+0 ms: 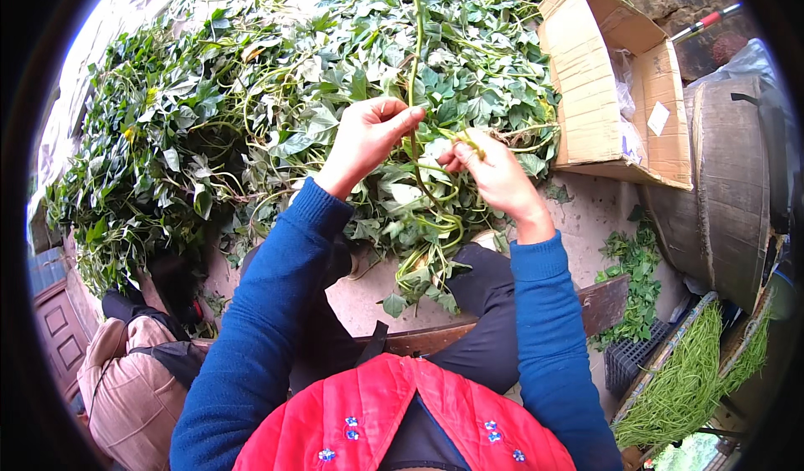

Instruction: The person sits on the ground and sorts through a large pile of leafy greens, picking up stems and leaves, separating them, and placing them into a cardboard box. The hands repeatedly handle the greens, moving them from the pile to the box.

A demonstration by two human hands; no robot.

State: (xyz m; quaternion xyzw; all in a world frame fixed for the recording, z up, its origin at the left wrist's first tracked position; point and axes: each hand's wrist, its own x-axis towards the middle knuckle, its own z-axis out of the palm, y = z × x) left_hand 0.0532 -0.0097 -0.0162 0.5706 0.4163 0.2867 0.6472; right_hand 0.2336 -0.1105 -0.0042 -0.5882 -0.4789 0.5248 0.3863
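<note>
Vine (415,44): a long green stem, upright at top centre, running from the upper edge down to the middle of the frame. Left hand (368,143), centre: thumb and fingertips pinched on the vine. Right hand (500,178), just right of centre: fingers closed on a small bunch of green stems (471,146).

Leaf heap (310,77): broad tangle of leafy vines, upper left to upper centre, spilling down toward the person's knees. Floor (569,236): pale, pinkish-grey, bare in patches at centre right and below the heap; loose leaves (638,278) lie on it at right. Wooden plank (605,302), lower centre to right, behind the knees.

Room: brown panelled door (63,324) at the left edge; a second person in a beige jacket (138,387) at lower left; red-and-white stick (708,22) at upper right.

Containers: open cardboard box (578,77), upper right, tilted, with clear plastic bags (628,107) inside. Large brown drum-like container (729,186), right; contents cannot be told. Dark plastic crate (624,370), lower right. Beside it, a round basket (660,362) filled with slender green stalks (682,375).
</note>
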